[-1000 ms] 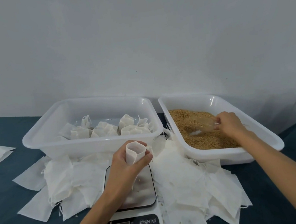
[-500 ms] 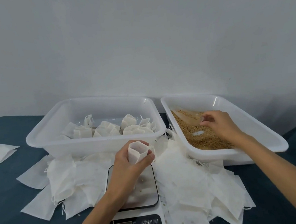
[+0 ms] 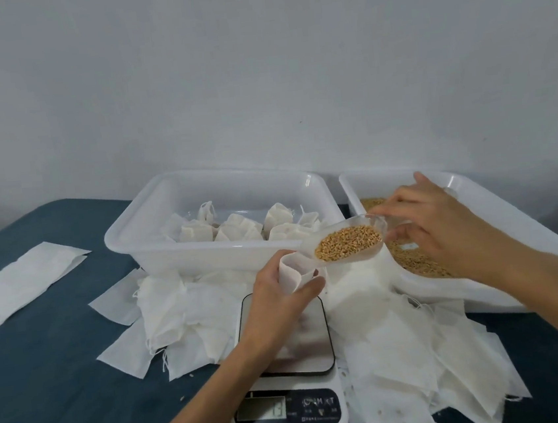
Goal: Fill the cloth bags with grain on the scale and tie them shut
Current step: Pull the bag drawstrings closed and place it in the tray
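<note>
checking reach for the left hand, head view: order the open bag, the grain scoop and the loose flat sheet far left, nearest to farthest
1. Open bag: gripped in the left hand, above the scale.
2. Grain scoop: just right of the bag's mouth.
3. Flat sheet: far left on the blue cloth.

The right hand (image 3: 444, 225), which a second ago was down in the grain tray (image 3: 475, 190) pushing the clear scoop (image 3: 349, 241) through the grain, is now lifted out and moved toward the tray's near-left corner. The scoop, then buried, now shows a heap of grain (image 3: 348, 242) and hangs with its tip just over the open mouth of the cloth bag (image 3: 292, 273) above the scale (image 3: 290, 399).
</note>
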{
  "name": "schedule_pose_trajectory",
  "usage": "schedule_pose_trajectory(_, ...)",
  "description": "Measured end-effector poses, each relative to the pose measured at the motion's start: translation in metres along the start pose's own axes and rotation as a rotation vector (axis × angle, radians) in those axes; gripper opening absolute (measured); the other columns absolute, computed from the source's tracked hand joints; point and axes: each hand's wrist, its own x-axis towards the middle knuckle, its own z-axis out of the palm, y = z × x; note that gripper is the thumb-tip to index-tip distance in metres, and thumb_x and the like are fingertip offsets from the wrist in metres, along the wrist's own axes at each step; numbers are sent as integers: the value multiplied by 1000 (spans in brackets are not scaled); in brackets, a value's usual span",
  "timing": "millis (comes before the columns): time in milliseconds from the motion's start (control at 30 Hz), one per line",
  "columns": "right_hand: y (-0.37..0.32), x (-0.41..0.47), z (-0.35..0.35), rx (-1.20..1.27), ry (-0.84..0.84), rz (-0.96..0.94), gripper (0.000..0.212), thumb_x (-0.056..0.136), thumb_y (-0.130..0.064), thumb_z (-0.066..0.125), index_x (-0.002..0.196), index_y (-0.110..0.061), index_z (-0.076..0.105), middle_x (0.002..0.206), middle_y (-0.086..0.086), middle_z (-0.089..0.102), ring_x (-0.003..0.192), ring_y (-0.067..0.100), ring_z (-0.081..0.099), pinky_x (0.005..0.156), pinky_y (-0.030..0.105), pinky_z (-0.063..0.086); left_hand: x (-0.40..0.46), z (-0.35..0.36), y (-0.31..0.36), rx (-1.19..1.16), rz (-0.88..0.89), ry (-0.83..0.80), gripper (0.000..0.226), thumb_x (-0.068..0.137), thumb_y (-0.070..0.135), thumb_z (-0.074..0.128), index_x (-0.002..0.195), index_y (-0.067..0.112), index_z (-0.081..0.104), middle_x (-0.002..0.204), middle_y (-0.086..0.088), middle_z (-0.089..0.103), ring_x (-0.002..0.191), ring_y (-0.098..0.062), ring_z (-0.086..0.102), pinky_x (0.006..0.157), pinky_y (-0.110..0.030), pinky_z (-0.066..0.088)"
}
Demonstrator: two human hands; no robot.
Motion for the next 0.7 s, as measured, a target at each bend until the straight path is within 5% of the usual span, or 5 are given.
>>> schedule_pose_trajectory(167,-1,5,-2,-196,-27,-84,48,70,16,74,114,-4,74,92,12,66,86,33,66,114,62,21,-2,2,3,15,-5,-5,25,87,18,81,100,35,70,98,8,77,85,-5,71,66,-16,54)
schedule_pose_trajectory(300,-1,9,-1,-268,10,-131,47,69,6,73,115,-6,74,91,12,67,83,35,67,112,60,22,-5,4,5,18,11,-35,24,88,18,79,105,31,71,100,13,78,90,-2,71,71,-8,49)
schedule_pose_trajectory(433,-5,11,-3,-316,43,-160,43,74,-2,64,116,-6,74,92,13,67,84,35,67,113,59,22,-5,4,6,-21,-14,-53,27,88,13,80,109,28,71,102,11,78,94,-2,72,74,-8,48)
schedule_pose_trajectory(700,-8,10,-6,-373,72,-169,44,75,-2,83,118,-9,74,93,12,66,89,33,67,116,61,23,-4,5,4,-50,-18,-52,29,87,9,82,110,23,71,100,10,78,94,-2,73,76,-8,49)
